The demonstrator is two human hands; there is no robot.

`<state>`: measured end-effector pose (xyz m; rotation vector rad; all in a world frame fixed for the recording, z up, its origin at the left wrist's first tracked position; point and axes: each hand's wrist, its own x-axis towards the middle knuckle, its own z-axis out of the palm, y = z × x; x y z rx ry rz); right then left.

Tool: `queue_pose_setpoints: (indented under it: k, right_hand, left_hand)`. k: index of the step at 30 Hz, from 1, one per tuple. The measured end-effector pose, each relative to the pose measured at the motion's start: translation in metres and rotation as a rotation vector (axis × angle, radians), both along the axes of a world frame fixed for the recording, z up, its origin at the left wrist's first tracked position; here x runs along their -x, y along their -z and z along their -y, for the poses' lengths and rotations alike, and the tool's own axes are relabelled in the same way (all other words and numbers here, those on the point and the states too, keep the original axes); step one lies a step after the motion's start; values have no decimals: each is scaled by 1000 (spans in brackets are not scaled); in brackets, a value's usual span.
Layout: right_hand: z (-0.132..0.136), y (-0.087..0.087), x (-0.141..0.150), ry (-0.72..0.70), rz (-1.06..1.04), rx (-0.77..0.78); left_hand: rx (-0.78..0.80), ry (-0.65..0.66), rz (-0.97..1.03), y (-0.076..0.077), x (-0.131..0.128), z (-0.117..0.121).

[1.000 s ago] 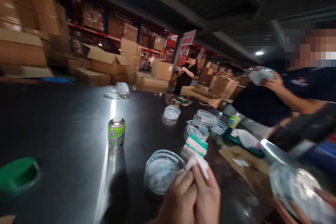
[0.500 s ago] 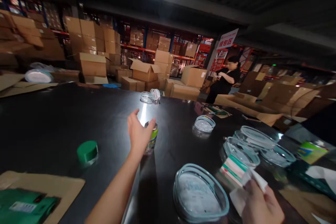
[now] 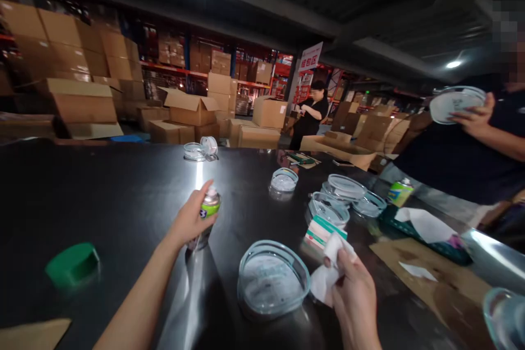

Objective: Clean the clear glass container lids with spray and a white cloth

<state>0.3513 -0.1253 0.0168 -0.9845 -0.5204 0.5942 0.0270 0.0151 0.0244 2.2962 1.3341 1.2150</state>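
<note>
My left hand (image 3: pixel 189 220) is wrapped round a green and silver spray can (image 3: pixel 207 211) standing on the dark table (image 3: pixel 102 197), index finger near its nozzle. My right hand (image 3: pixel 353 295) is closed on a crumpled white cloth (image 3: pixel 328 273) near the table's front. Just left of the cloth lies a clear glass dish (image 3: pixel 273 279) with a bluish rim, touching neither hand. A small white and green box (image 3: pixel 322 228) stands behind the cloth.
A green cap (image 3: pixel 73 264) lies at the left. More glass dishes (image 3: pixel 343 188) and a second spray can (image 3: pixel 400 191) sit to the right. A co-worker (image 3: pixel 463 147) at the right holds up a dish. Another person (image 3: pixel 309 115) stands among stacked cardboard boxes (image 3: pixel 192 109).
My left hand reached out from beside the right hand and closed round the spray can. My right hand kept hold of the white cloth. The view swung left, then back right.
</note>
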Motion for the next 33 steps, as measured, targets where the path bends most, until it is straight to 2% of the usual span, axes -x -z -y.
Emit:
queue_pose_setpoints:
  k: [2, 5, 7, 10, 15, 20, 25, 33]
  right_hand:
    - [0, -15, 15, -141, -58, 37]
    - [-8, -39, 51, -405, -112, 109]
    - [-22, -50, 78, -546, -120, 138]
    - [-47, -57, 112, -647, -109, 140]
    - [-72, -54, 131, -694, -74, 87]
    - [-77, -47, 131, -798, -75, 70]
    - [-86, -38, 129, -866, -120, 51]
    - [-102, -21, 118, -938, -136, 96]
  left_hand:
    - [90, 11, -135, -22, -9, 19]
    - [70, 48, -219, -48, -25, 47]
    - [24, 86, -286, -57, -33, 59]
    - [-12, 108, -372, -58, -39, 66]
    - [-52, 85, -425, -56, -34, 59]
    - [-104, 98, -680, -75, -23, 56]
    - [-128, 134, -900, -95, -26, 53]
    - [-127, 145, -1084, -108, -46, 44]
